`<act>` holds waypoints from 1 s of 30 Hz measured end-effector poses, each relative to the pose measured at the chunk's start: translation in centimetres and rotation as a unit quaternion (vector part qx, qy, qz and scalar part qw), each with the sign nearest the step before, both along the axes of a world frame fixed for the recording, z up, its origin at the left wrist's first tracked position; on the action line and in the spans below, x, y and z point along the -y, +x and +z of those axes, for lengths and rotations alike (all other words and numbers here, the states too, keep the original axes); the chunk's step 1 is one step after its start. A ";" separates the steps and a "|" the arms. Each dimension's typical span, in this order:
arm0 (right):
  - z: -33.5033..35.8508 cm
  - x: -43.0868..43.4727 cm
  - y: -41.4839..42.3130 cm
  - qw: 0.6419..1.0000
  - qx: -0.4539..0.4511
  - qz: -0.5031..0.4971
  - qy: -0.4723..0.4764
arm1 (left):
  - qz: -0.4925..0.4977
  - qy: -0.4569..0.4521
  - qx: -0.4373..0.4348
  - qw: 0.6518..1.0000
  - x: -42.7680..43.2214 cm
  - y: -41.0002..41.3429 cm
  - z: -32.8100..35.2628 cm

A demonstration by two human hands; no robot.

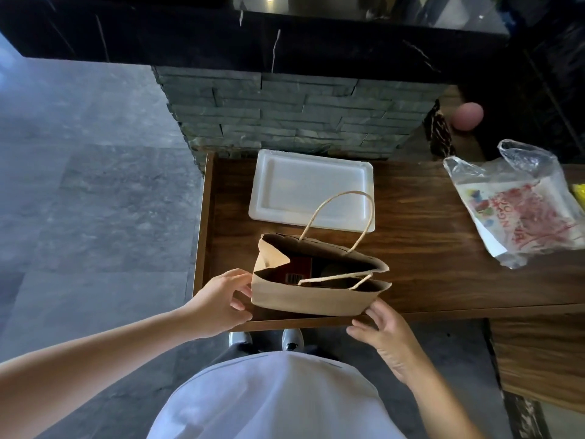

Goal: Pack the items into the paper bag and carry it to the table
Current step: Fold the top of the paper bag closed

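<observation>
Open bag (316, 296) on tabletop (443, 248), flanked by left hand (218, 299) and right hand (384, 327), fingers (376, 308) released; best gathered by both handles (340, 217) before lifting

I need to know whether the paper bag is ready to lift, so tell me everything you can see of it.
The paper bag is plain brown paper, standing upright and open at the near edge of the wooden counter. It has two twisted paper handles: the far one arches up, the near one droops across the mouth. Its left side fold is creased inward. Inside, a dark red box with a barcode shows. The left hand touches its left end; the right hand is at its lower right corner.
</observation>
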State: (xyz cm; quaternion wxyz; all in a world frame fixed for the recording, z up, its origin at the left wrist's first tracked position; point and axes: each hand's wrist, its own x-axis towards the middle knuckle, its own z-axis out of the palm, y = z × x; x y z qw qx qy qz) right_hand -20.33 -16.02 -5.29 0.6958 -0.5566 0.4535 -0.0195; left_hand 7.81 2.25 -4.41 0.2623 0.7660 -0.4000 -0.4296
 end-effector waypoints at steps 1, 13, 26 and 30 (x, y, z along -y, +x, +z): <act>-0.4 0.0 0.2 1.000 -0.007 -0.013 0.003 | -0.009 -0.008 0.004 1.000 0.1 0.0 -0.2; -1.4 1.4 2.1 0.993 -0.079 0.025 -0.081 | -0.031 -0.027 0.025 0.999 1.9 1.2 -1.6; 0.5 2.4 4.7 0.992 0.018 -0.091 -0.086 | 0.191 -0.071 -0.105 0.973 4.2 1.3 -0.8; 1.6 2.7 4.8 0.986 0.053 -0.117 -0.102 | 0.183 -0.088 -0.134 0.970 4.0 2.3 0.1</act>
